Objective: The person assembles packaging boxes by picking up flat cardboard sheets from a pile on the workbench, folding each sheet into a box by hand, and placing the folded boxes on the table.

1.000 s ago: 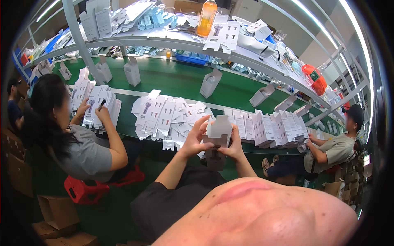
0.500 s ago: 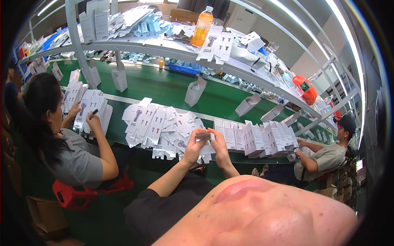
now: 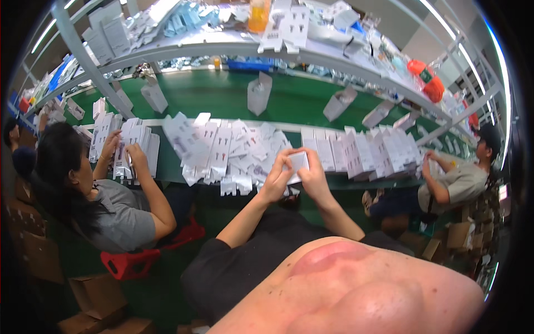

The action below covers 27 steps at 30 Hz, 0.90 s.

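Note:
Between my two hands is a small white carton, held just in front of the bench edge with a plain white face turned up. My left hand grips its left side, fingers curled over the edge. On the opposite side my right hand closes round it, its fingertips meeting the left ones near the top. The carton's lower part is hidden by my fingers. Left of my hands lies a loose heap of flat printed cartons. Folded cartons stand upright in a packed row to the right.
A green conveyor belt carrying spaced white boxes runs behind the bench. Above it, a metal shelf holds cartons and an orange bottle. One co-worker sits left by stacked flat cartons; another sits right. Brown boxes lie on the floor.
The view has shifted, bringing the scene lower. The carton in my hands has turned, so its white face now shows. A flat carton at the heap's left is blurred and appears to have moved.

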Available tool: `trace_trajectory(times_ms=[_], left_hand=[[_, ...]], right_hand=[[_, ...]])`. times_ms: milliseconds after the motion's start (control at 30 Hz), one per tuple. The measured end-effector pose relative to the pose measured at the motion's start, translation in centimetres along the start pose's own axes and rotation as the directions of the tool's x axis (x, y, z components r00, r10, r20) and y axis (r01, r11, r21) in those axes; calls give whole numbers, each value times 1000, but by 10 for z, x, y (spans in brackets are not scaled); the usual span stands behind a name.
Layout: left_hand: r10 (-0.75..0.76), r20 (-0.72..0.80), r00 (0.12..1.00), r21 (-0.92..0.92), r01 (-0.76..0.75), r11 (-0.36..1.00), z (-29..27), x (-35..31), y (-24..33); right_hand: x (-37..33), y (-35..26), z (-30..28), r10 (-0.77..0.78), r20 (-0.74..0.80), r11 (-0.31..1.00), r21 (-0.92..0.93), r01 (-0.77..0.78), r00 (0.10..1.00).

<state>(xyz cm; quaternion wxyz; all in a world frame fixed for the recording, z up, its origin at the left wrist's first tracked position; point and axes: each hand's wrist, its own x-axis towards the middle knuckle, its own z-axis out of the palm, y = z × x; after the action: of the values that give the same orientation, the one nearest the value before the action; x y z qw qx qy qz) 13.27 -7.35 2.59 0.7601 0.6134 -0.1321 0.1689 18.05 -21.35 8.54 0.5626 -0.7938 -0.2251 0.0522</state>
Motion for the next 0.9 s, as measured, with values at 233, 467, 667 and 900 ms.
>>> trace_trajectory(times_ms=[233,467,667,900], left_hand=[[52,123,991,283,-86,955,-13,-6,-18],[92,96,991,829,-131,543,-49,-38,-26],[51,-311,949,940,299,163,-223,-67,-93],[-351,-405,844,902,432,0,-294,-94,-115]], right_hand=[[-4,-13,-15,56,91,920,383,-87,994],[-33,43,-23,-296,56,803,-526,280,954],[-23,224,-125,-160,-109,342,-939,-49,981],[-22,219,-96,-202,23,430,-896,110,979]])
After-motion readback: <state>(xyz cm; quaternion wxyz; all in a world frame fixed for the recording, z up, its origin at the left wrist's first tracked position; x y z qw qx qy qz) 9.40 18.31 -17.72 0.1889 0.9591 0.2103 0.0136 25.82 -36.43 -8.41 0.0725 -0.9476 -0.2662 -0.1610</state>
